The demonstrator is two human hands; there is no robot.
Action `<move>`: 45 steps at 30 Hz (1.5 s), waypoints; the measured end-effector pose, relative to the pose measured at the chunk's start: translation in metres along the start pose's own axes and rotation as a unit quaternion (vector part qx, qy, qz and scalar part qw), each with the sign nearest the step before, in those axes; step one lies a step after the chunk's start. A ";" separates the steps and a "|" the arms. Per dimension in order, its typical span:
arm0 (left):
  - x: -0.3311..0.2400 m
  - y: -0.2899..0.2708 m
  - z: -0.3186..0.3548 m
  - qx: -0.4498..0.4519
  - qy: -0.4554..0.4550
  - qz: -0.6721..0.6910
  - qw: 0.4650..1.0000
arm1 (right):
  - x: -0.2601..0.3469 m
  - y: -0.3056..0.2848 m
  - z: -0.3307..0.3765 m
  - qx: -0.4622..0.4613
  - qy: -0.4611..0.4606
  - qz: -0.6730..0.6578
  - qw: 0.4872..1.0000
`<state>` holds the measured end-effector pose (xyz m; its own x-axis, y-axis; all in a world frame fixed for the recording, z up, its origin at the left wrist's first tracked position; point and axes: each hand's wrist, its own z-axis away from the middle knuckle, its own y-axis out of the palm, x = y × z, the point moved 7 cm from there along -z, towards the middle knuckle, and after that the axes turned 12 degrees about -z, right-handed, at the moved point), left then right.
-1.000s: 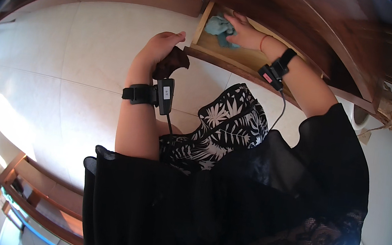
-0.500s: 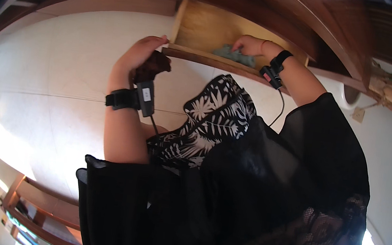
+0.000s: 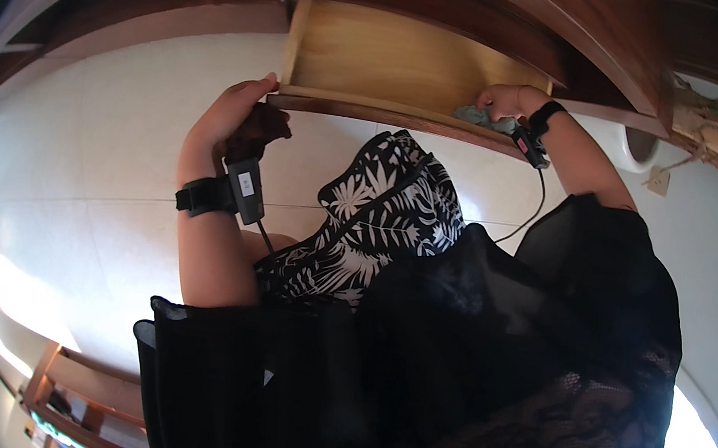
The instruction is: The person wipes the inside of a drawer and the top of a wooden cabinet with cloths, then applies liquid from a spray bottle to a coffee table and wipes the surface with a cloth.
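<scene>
Two hands at open wooden drawer (image 3: 399, 57): left hand (image 3: 233, 112) curled over front edge, right hand (image 3: 507, 101) closed on bluish cloth (image 3: 475, 114); risk of pinched fingers.

Single head-worn fisheye view, looking steeply down the person's front, close over an open wooden drawer (image 3: 398, 66), pale tiled floor (image 3: 66, 176) below, edges curving.

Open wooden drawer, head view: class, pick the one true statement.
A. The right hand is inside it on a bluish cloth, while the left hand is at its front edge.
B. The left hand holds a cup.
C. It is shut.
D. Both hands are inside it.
A: the right hand rests on the bluish cloth inside the drawer, and the left hand is at its front edge.
</scene>
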<state>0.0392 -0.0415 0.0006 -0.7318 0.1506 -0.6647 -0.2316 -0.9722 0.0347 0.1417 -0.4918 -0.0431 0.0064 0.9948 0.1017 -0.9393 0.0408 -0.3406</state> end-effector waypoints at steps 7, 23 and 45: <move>0.013 -0.010 0.012 -0.001 -0.001 0.008 1.000 | 0.210 0.004 -0.010 0.066 -0.243 -0.260 0.932; -0.002 0.006 -0.001 0.042 0.010 -0.014 0.999 | 0.276 0.015 -0.055 0.043 -0.291 -0.146 0.944; 0.010 0.002 0.001 0.000 -0.001 0.055 0.998 | -0.115 0.054 0.131 -0.367 0.195 -0.183 0.891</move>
<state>0.0307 -0.0423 -0.0053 -0.7540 0.0430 -0.6554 -0.1494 -0.9829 0.1073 0.0450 -0.6164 0.0493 0.5189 0.8535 0.0475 -0.3744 0.2769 -0.8850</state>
